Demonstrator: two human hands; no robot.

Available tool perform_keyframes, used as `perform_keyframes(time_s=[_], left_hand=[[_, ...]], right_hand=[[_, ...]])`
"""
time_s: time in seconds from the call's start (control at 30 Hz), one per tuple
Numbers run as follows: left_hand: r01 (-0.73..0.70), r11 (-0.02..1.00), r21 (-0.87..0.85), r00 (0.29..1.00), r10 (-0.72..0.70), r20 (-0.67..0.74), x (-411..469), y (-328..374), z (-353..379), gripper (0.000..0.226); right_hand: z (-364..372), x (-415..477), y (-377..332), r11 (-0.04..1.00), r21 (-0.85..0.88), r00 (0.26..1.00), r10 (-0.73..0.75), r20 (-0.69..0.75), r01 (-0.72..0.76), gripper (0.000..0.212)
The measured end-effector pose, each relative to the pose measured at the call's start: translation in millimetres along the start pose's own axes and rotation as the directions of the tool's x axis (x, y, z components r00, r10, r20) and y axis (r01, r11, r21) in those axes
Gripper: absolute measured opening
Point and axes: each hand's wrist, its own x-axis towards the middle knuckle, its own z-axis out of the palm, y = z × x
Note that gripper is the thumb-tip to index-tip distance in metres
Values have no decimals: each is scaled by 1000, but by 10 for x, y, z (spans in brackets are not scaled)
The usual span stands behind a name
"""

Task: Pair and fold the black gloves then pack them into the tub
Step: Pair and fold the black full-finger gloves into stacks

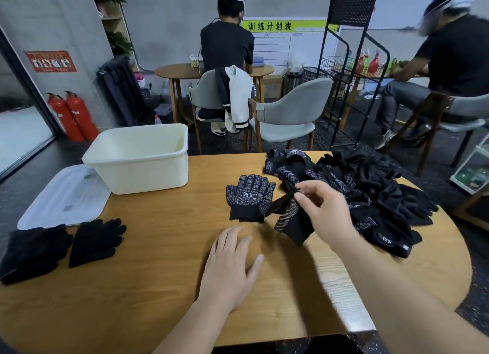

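Note:
A dotted black glove [250, 198] lies flat on the wooden table [164, 247], palm up, fingers pointing away. Just right of it my right hand [324, 208] pinches a second dotted black glove [289, 216] by a thin part, lifting it off the table. My left hand [232, 263] hovers flat with straight fingers over bare table below the flat glove, holding nothing. A heap of black gloves [370, 192] fills the table's right side. The cream tub [140, 157] stands at the back left, with nothing visible inside.
The tub's clear lid [66, 197] lies left of the tub at the table edge. Plain black gloves [96, 241] and a darker bundle [31, 251] lie at the near left. Two seated people, chairs [288, 115] and a wire rack [352, 70] stand beyond the table.

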Motion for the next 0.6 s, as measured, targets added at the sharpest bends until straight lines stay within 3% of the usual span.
perform_keyframes(time_s=[0.07,0.17,0.27,0.37,0.5,0.6], left_hand=[[5,1000,0,1000,-5,0,-12,2,-8,58],[5,1000,8,1000,-5,11,-10,7,-10,57],[1,1000,14,1000,-1,18,3,6,7,57],[-6,1000,22,1000,6,19,4,-6,36,57],[-14,1000,25,1000,13,11,0,-13,47,56],[-17,1000,22,1000,17,4,-3,-10,53,55]], right_hand=[[-137,1,158,995,19,995,98,-20,-98,16],[-217,-213,552,919,-337,977,214,-14,-206,16],[-149,-499,807,824,-566,999,8,-42,-30,18],[-3,-723,843,726,-647,970,-214,111,234,26],[160,-830,708,681,-695,973,-158,166,230,27],[248,-821,547,683,-685,948,-37,315,254,43]])
